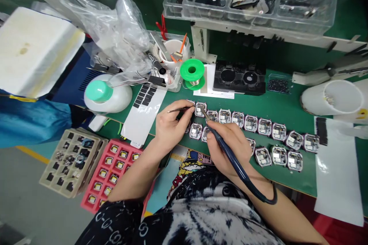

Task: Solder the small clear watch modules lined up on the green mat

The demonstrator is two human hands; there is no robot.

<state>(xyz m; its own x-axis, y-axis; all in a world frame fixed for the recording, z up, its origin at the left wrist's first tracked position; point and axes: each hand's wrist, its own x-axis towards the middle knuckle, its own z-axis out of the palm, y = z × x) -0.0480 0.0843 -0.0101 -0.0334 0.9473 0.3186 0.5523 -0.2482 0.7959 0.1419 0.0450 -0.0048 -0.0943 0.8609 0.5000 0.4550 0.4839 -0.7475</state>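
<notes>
My left hand (pixel 173 123) pinches a thin pair of tweezers (pixel 178 110), whose tip reaches the left edge of a small square module (pixel 200 110) with exposed electronics. In my right hand (pixel 228 141) is a soldering iron (pixel 234 160) with a dark blue handle and cord; its metal tip points at the same module from the right. Whether either tip touches the module is too small to tell. Two rows of similar modules (pixel 251 123) stretch to the right across the green table (pixel 310 168). Several more lie close to my hands, partly covered by them.
Behind my hands stand a green solder spool (pixel 192 69) and a black fixture (pixel 240 78). A white bottle (pixel 115 95) is at the left, near a pink tray (pixel 115 160). Clear bins (pixel 250 7) hang above; a white cup (pixel 330 97) stands right.
</notes>
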